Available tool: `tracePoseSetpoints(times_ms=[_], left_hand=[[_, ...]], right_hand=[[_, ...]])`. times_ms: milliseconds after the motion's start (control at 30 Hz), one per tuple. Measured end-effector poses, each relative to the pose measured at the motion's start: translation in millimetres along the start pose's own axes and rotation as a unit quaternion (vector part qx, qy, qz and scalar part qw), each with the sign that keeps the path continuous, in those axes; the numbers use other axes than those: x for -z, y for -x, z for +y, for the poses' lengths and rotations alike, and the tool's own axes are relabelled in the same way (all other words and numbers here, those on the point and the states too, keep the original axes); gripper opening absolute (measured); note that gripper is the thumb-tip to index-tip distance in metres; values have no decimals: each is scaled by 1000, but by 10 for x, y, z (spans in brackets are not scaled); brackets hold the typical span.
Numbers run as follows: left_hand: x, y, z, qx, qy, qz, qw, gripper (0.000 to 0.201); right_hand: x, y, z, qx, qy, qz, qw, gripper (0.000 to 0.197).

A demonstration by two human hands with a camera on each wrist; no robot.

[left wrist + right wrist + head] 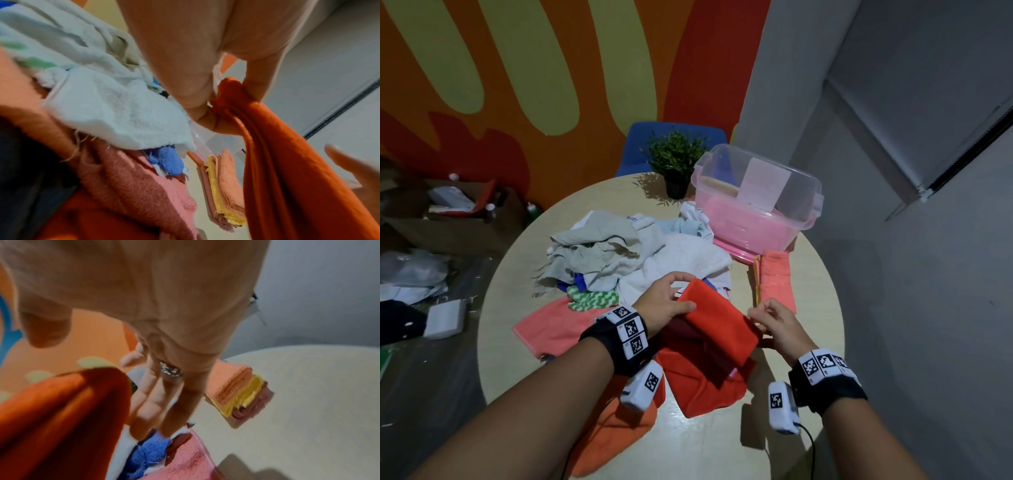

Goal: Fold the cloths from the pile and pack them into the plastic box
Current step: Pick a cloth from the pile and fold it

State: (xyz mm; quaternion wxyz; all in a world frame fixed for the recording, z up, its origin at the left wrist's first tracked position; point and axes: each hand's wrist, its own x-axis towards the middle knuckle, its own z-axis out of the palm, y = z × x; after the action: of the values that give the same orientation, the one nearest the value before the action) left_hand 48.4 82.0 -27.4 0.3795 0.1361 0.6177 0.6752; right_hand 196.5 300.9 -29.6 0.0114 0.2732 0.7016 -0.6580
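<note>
My left hand [681,293] pinches one folded end of a red-orange cloth [722,329] and holds it above the table; the left wrist view shows thumb and fingers [201,113] clamped on that layered edge [232,97]. Beside the cloth's other end, my right hand [758,311] hovers with straight fingers [152,402] and grips nothing. The pile of loose cloths [619,250] lies just beyond. A clear plastic box [808,212] on a pink lid stands at the back right with pink cloth inside. A folded peach, yellow and pink stack [777,281] lies in front of it.
The round table [815,308] also carries a potted plant [676,164], a salmon cloth [551,325], and an orange cloth [616,431] hanging off its near edge. A blue chair [637,144] stands behind. Cardboard and litter [448,212] cover the floor at left.
</note>
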Motion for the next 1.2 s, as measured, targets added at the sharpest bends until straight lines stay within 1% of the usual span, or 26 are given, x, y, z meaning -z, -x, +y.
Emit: tracePoseSetpoints(times_ms=[67,100,167,233,300,367,433,500,533,567,633,667,700,733,800,833,867,900,933,1000,1033,1100,1133,1167,1200], left_hand=[[-85,-37,71,-5,-29,-48,998,40],[-139,-58,109,-11,-46,-73,996,38],[-251,-118,174,-25,-84,-101,991,35],[-367,-185,235,-43,-114,-103,987,35],[-464,-288,250,-44,-136,-74,987,34],[-550,-395,225,-51,-158,-44,985,33],[-659,-503,154,-66,-188,-29,979,34],[-819,-597,60,-68,-188,5,980,34],[-908,-630,7,-50,-164,33,985,36],[-997,-671,-67,-24,-114,57,992,44],[-1169,-710,-177,25,-4,64,998,60],[-1233,-736,-224,35,9,63,997,64],[-1292,-782,-269,37,0,64,997,64],[-1356,-829,-272,31,-24,69,997,63],[-1492,-974,-292,-2,-101,85,991,57],[-1551,-1054,-290,-31,-159,98,982,52],[-1605,-1133,-288,-66,-231,108,965,49],[-1655,-1215,-294,-99,-309,108,940,47],[-1722,-1287,-288,-120,-381,92,912,47],[-1866,-1431,-325,-135,-499,35,855,50],[-1922,-1497,-374,-122,-559,1,820,53],[-1968,-1587,-522,-54,-663,-60,744,63],[-1959,-1614,-603,-13,-685,-79,724,67],[-1945,-1632,-683,16,-693,-90,715,69],[-1941,-1638,-750,29,-701,-90,707,70]], right_hand=[[-24,17,-41,17,73,-36,997,51],[-59,30,-73,25,75,-59,995,55],[-150,52,-132,42,55,-91,993,59],[-217,35,-119,79,74,-82,991,55],[-216,21,-54,108,87,-64,988,42],[-153,7,43,100,68,-49,991,39],[-84,29,98,93,54,-40,993,47],[12,42,133,94,30,-10,995,62],[66,45,135,101,18,9,995,66],[138,38,138,113,15,26,993,63],[304,5,170,137,52,49,988,45],[401,-26,189,140,84,47,985,36],[495,-58,200,134,107,33,985,29],[585,-94,205,119,117,19,986,27],[768,-156,189,84,106,9,991,42],[887,-210,192,73,94,30,992,50],[1005,-264,179,66,88,70,992,56],[1124,-327,173,60,85,116,988,60],[1240,-398,169,57,84,155,983,63],[1425,-542,173,46,95,201,974,66],[1474,-600,164,40,99,210,972,66],[1524,-720,177,37,106,214,970,68],[1529,-784,187,41,114,209,970,69],[1526,-860,221,43,127,200,971,70],[1521,-936,270,39,144,182,972,70]])
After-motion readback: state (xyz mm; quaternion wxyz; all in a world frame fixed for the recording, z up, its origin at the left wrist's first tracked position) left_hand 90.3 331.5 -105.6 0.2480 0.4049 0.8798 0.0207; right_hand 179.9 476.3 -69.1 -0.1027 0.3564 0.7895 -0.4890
